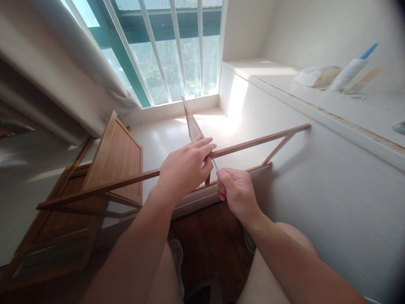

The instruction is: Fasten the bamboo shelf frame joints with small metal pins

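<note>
A long brown wooden rail point(259, 140) of a slatted or panelled frame runs across in front of me. My left hand point(186, 166) is closed over the middle of this rail, its fingertips bent over the far side. Just right of it, my right hand point(236, 190) pinches a thin metal rod that looks like a hex key point(215, 164). The rod's upper end meets the rail beside my left fingers; its exact seat is hidden. Wooden panels point(117, 156) stand joined to the frame at left, and a narrow upright panel point(191, 120) rises behind my left hand.
A barred window point(177, 63) lies ahead, with a beige curtain point(63, 71) on the left. On the white ledge point(278, 80) at right stand a white tube with a blue tip point(349, 71) and a clear package point(318, 76). Dark wooden floor point(209, 240) shows between my legs.
</note>
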### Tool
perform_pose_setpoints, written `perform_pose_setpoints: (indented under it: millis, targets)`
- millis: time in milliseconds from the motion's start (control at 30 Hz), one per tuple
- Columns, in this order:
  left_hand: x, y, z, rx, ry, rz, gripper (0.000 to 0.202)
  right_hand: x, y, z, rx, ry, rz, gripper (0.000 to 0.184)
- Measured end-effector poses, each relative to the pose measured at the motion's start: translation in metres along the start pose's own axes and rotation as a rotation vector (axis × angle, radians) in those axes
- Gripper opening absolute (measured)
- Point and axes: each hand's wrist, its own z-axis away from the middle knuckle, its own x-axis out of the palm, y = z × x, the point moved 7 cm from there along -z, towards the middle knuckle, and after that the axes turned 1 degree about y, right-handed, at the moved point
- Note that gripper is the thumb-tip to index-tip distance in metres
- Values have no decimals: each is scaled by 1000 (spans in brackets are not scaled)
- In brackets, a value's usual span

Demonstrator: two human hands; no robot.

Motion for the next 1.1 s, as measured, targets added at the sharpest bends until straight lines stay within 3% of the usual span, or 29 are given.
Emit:
perform_pose_setpoints:
  millis: [233,467,667,1100]
  targets:
    - [0,0,0,-5,-3,-12,39,0,2,-1,10,8,-34,47]
    - [0,0,0,-5,1,-8,39,6,5,0,69,-17,-218,45]
    - [-1,0,0,-6,2,-6,39,1,-2,7,-31,24,30,46]
    - [0,1,0,-6,15,-1,39,1,-20,0,-165,-48,410,37]
